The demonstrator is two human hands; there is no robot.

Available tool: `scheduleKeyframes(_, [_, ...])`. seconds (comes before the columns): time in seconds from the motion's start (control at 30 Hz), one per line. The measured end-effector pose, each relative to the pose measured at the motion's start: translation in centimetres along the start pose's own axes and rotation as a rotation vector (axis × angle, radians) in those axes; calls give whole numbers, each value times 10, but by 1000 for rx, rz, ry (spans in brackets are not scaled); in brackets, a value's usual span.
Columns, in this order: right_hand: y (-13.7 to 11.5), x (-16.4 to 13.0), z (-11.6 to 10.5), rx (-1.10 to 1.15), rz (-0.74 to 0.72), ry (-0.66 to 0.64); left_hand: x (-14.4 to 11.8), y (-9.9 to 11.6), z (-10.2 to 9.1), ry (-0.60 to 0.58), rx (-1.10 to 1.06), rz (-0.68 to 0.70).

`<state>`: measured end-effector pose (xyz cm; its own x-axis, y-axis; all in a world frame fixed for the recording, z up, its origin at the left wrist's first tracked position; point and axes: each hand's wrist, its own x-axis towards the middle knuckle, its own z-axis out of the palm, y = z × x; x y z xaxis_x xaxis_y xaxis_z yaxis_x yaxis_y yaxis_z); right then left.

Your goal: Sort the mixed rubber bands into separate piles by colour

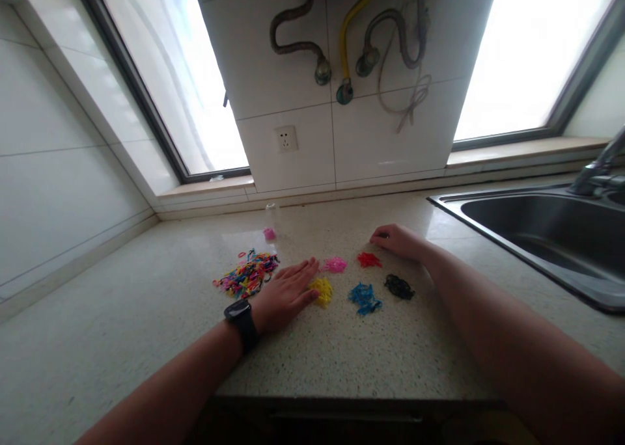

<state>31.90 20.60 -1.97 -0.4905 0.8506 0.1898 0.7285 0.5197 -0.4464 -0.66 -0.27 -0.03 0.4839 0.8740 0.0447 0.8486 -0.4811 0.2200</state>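
The mixed pile of bands (248, 276) is lying on the counter (122, 341) just left of the left hand (286, 295); that hand is resting flat, fingers spread and gripping nothing, its tips touching the yellow heap (323, 290); pink (334, 264), blue (364, 298) and black (399, 287) heaps are sitting apart; the right hand (398, 241) is curling loosely beside the red heap (368, 259), whether pinching a band I cannot tell; drawing out one colour at a time is likely keeping heaps clean.

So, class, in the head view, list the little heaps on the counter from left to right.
Mixed multicoloured heap of small elastic bands → yellow band heap by the left hand → blue band heap → black band heap.
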Motion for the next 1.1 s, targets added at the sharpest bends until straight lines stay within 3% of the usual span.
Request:
scheduleKeyframes(0.37, [0, -3, -1, 28, 10, 12, -4, 3, 2, 210, -84, -55])
scheduleKeyframes(0.77, [-2, -4, -2, 5, 31, -4, -2, 2, 0, 107, 10, -30])
scheduleKeyframes(1.1, [-8, -7, -4, 4, 34, 5, -3, 1, 2, 96, 1, -43])
